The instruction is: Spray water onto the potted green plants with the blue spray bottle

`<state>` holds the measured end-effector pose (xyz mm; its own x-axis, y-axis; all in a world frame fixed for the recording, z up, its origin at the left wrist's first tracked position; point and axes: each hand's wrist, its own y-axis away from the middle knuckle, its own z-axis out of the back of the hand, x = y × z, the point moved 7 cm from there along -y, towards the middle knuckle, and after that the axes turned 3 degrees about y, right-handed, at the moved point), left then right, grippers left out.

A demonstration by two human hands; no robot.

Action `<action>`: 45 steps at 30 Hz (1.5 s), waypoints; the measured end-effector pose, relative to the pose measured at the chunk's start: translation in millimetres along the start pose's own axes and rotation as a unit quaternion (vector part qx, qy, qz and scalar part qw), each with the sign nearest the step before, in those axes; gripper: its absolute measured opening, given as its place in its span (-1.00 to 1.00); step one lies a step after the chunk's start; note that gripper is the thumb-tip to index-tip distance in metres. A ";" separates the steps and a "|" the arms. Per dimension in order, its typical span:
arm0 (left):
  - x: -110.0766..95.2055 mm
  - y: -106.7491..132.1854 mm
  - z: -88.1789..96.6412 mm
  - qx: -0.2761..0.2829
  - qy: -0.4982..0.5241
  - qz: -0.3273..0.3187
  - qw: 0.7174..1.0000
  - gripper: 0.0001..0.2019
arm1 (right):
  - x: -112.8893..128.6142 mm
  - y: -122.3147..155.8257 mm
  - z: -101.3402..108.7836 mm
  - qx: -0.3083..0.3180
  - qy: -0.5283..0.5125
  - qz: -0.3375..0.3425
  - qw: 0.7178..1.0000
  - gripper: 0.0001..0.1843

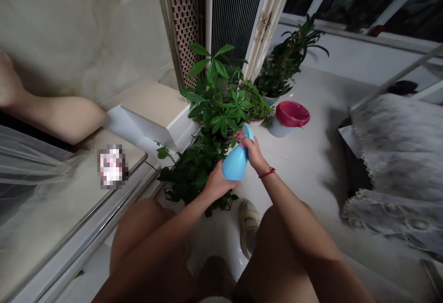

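A light blue spray bottle [235,164] with a pink trigger is held tilted in front of me, its head turned toward the plants. My left hand [218,180] is wrapped round the lower part of the bottle. At the neck and trigger, my right hand [252,150] closes on it, a red string bracelet at the wrist. Just beyond the spray head stands a potted plant with broad, fingered green leaves [214,95]. Darker trailing foliage [190,169] spreads below it, left of the bottle.
A bin with a pink-red liner [292,114] stands behind the bottle to the right. More potted plants [282,67] grow near the window. On the left runs a marble-topped ledge [69,206] with another person's arm [62,116] above it. A lace-edged cloth [401,155] drapes furniture at right.
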<state>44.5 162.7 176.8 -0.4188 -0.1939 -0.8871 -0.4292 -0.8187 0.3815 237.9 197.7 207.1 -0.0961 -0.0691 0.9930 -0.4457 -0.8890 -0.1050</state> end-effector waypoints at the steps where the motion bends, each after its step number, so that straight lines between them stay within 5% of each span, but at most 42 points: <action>1: -4.2 -2.5 4.6 -0.002 0.010 -0.001 1.000 -0.03 | 4.3 -3.8 -4.1 0.007 -0.009 -0.001 1.000 -0.44; 8: -22.1 -17.4 29.0 -0.040 0.060 -0.038 0.997 0.04 | 22.7 -25.6 -15.3 -0.047 0.028 0.030 0.998 -0.34; 16: -37.0 -27.5 35.4 -0.087 0.068 -0.057 0.992 0.03 | 17.3 -44.7 4.1 -0.128 -0.014 0.054 0.990 -0.37; 45: -24.9 -31.7 11.1 -0.081 0.065 -0.042 0.994 0.02 | 37.7 -33.5 5.1 -0.070 0.040 0.098 0.992 -0.29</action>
<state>59.6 199.4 189.7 -0.2759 -0.1798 -0.9442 -0.3198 -0.9092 0.2665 253.7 222.6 248.3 -0.2606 -0.1928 0.9460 -0.5309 -0.7898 -0.3072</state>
